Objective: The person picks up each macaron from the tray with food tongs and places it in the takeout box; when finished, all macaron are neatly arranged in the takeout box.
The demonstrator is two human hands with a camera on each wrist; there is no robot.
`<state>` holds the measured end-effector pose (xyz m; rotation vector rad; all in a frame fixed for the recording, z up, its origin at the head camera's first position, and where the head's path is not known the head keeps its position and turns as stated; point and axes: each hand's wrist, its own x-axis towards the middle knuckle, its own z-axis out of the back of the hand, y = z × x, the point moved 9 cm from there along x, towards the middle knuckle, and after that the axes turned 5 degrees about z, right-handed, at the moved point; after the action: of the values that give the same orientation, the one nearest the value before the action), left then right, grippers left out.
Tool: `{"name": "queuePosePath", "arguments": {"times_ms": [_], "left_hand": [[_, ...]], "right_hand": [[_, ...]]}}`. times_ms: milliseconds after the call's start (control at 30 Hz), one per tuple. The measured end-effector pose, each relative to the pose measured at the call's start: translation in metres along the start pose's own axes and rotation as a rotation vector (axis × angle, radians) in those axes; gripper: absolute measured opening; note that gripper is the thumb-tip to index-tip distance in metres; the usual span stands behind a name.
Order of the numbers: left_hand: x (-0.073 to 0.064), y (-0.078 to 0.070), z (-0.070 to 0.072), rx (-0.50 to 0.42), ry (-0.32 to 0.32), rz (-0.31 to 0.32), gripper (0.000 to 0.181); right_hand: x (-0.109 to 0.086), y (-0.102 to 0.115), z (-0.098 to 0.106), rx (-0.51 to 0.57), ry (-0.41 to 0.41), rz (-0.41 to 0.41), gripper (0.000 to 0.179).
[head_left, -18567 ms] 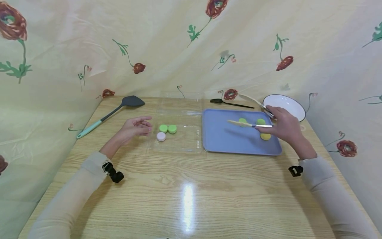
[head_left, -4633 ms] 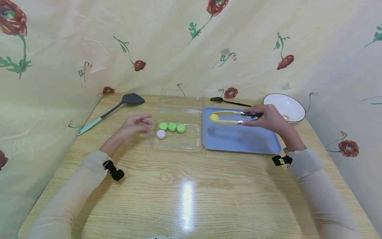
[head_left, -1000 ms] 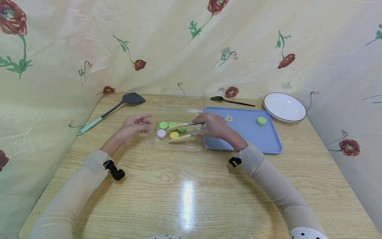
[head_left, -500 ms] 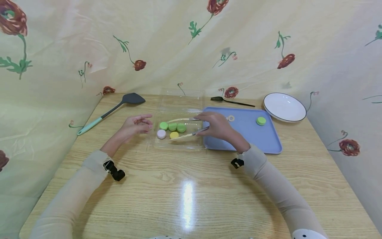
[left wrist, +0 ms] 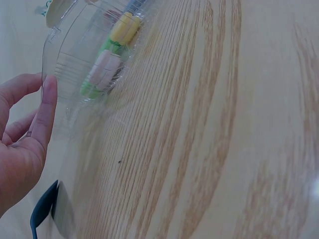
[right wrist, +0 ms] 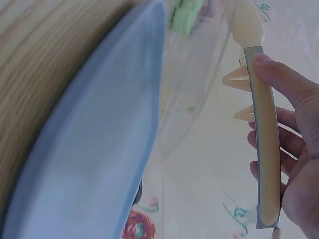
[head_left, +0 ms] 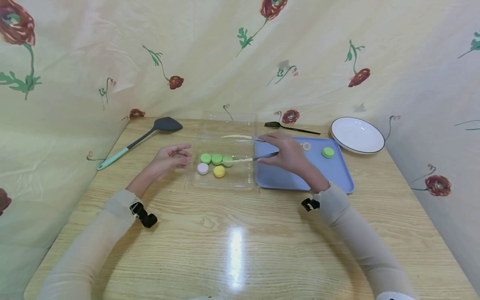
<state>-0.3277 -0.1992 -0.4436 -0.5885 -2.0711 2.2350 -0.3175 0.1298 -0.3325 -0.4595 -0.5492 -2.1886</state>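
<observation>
1. Right hand (head_left: 286,152), ours: grasping the tongs (right wrist: 266,129), whose arms stand spread, cream tips above the clear container (head_left: 240,177).
2. Left hand (head_left: 166,162), ours: fingers loosely extended at the container's left wall; whether they touch it, we cannot tell.
3. Container contents: three green macarons (head_left: 216,159) in the far row; pink macaron (head_left: 203,168) and yellow macaron (head_left: 219,171) nearer us.
4. Blue tray (head_left: 281,178): right of the container; one green macaron (head_left: 328,152) at its far right.
5. Bench (head_left: 180,250), far side: spatula (head_left: 140,141) left, fork (head_left: 292,128) behind the tray, white bowl (head_left: 358,134) right.
</observation>
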Motion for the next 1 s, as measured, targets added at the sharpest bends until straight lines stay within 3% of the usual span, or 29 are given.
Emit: {"name": "queuePosePath", "arguments": {"times_ms": [467,1000], "left_hand": [[0.000,0.000,-0.001,-0.003,0.010,-0.007,0.064],[0.001,0.001,-0.001,0.013,0.006,-0.001,0.063]], "right_hand": [[-0.033,-0.033,0.041,-0.139,-0.082,-0.014,0.071],[-0.083,-0.069,0.078,-0.169,-0.099,-0.119,0.067]]}}
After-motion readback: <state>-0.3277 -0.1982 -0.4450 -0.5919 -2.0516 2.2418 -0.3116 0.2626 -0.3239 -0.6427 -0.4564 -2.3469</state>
